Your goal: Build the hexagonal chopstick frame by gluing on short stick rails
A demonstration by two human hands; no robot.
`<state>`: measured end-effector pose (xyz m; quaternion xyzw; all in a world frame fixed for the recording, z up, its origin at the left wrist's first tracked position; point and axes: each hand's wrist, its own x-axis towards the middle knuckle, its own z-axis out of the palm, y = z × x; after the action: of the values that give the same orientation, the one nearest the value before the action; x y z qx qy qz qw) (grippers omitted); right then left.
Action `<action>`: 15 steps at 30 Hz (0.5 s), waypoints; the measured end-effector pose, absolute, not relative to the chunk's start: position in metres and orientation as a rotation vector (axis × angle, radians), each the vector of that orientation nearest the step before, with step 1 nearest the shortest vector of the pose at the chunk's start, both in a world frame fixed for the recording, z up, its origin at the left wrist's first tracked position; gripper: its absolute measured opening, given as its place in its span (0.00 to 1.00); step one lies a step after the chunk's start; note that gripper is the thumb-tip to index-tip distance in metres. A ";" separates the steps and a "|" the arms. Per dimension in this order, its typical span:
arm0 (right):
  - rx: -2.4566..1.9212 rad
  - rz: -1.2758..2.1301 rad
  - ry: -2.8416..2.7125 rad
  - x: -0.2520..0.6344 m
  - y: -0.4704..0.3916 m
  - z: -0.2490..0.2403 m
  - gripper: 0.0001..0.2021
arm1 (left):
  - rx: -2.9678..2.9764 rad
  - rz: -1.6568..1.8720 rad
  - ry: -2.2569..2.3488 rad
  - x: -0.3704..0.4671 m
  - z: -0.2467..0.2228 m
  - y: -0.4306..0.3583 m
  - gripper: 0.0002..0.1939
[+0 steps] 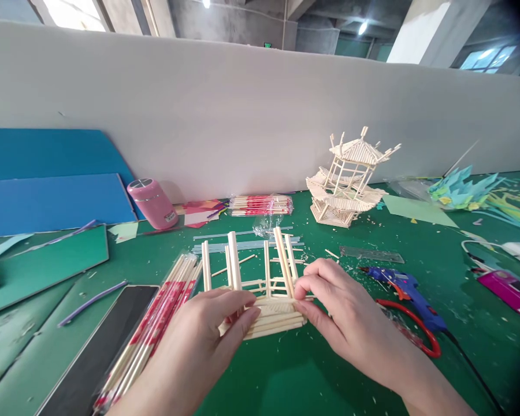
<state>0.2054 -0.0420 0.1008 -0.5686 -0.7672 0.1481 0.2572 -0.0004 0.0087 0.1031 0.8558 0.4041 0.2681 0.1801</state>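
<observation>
In front of me on the green table stands a half-built model of wooden chopsticks [275,320], with a layered base, low railings and several upright posts. My left hand [212,329] pinches the base's near left edge between thumb and fingers. At the right side, my right hand [342,312] has thumb and fingertips closed at the foot of a right-hand post [282,263]; a small stick end shows by the fingertips. Fingers hide part of the base's left corner.
A finished stick pavilion [346,185] stands behind, right. Blue glue gun [405,292] and red-handled pliers [416,329] lie right. Wrapped chopsticks [164,312] and a black panel [108,346] lie left. A pink cup [153,203] leans near the white partition [199,115].
</observation>
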 end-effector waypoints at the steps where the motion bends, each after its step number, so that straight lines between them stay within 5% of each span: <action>1: -1.536 0.388 -2.100 0.205 -0.042 0.102 0.05 | 2.408 0.708 1.143 -0.001 0.102 0.008 0.09; 10: -1.557 0.538 -2.011 0.238 -0.064 0.097 0.05 | 2.444 0.764 1.127 -0.020 0.081 -0.009 0.18; 15: -1.559 0.538 -1.888 0.264 -0.077 0.078 0.04 | 2.731 0.822 0.942 -0.020 0.058 -0.028 0.10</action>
<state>0.2636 -0.0765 0.0780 -0.5907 -0.7156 0.2037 0.3122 -0.0202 -0.0276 0.0580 0.9071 0.3129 0.2730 0.0690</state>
